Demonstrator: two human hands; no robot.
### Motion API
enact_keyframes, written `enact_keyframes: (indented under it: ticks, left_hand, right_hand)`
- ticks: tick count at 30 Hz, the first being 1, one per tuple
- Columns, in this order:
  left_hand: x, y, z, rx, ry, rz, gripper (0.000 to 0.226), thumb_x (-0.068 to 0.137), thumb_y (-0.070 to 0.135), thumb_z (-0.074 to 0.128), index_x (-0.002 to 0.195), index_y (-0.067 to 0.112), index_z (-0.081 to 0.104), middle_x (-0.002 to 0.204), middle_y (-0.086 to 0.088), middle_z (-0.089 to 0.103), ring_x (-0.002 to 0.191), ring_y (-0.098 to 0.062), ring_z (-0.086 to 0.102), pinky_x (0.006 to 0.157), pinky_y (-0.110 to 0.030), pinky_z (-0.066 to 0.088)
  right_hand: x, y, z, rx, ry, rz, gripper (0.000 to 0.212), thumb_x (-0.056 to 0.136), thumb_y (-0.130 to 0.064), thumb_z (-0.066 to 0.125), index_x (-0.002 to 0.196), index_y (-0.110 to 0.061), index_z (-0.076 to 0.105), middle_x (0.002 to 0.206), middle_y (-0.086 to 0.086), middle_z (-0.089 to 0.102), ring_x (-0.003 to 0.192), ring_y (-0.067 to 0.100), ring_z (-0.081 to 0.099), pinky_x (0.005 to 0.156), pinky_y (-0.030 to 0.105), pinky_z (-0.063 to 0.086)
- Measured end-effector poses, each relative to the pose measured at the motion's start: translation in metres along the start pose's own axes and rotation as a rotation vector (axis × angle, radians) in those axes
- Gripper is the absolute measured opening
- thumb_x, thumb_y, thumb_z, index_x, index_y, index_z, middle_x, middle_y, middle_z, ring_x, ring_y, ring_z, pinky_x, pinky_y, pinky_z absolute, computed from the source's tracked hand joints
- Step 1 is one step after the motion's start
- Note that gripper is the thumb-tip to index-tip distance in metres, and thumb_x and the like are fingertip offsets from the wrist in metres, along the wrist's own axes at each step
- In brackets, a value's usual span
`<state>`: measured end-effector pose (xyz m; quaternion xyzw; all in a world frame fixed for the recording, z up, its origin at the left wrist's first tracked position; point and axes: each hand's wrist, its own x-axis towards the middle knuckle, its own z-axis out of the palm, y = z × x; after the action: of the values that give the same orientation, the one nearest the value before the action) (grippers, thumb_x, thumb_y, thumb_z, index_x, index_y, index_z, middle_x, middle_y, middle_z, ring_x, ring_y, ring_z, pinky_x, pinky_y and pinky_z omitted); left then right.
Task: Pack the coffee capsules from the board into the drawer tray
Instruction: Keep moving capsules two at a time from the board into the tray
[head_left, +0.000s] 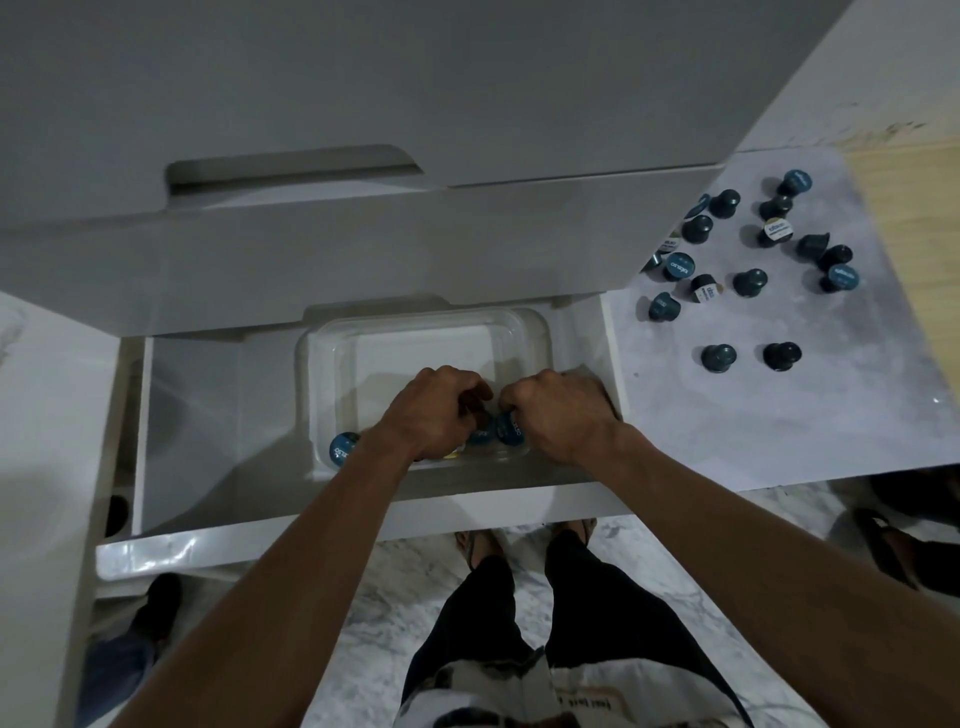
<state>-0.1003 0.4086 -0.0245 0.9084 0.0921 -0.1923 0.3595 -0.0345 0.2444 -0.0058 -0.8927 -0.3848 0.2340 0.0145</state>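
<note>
Capsules (678, 266) | lids printed, wording unreadable | hands (558, 413) in tray (540, 332)

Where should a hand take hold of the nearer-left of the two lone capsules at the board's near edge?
That capsule stands apart from its neighbour, apparently foil-down with its dome up. Probably best to come from above and pinch the narrow dome between thumb and fingertips; the bare board around it leaves room on every side.

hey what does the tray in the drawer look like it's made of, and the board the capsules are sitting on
The tray looks like clear, glossy plastic: the white drawer floor shows through its walls, and its rounded rim catches highlights. The board has a pale grey marbled, fairly matte surface; whether that is real stone, laminate or a printed sheet cannot be told from here.
</note>
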Motion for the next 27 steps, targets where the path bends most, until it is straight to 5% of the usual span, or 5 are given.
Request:
enact_keyframes:
  ticks: [27]
  left_hand:
    - [-0.0053, -0.0016, 0.001, -0.033, -0.037, -0.045, 0.035, 0.081, 0.011, 0.071, 0.115, 0.018, 0.067, 0.096, 0.001, 0.073, 0.085, -0.011, 0.066, 0.08, -0.027, 0.055]
  right_hand:
    - [-0.0048, 0.0003, -0.001, 0.053, -0.012, -0.009, 0.029, 0.09, -0.019, 0.058, 0.118, -0.026, 0.062, 0.104, 0.005, 0.068, 0.09, 0.025, 0.065, 0.074, 0.037, 0.052]
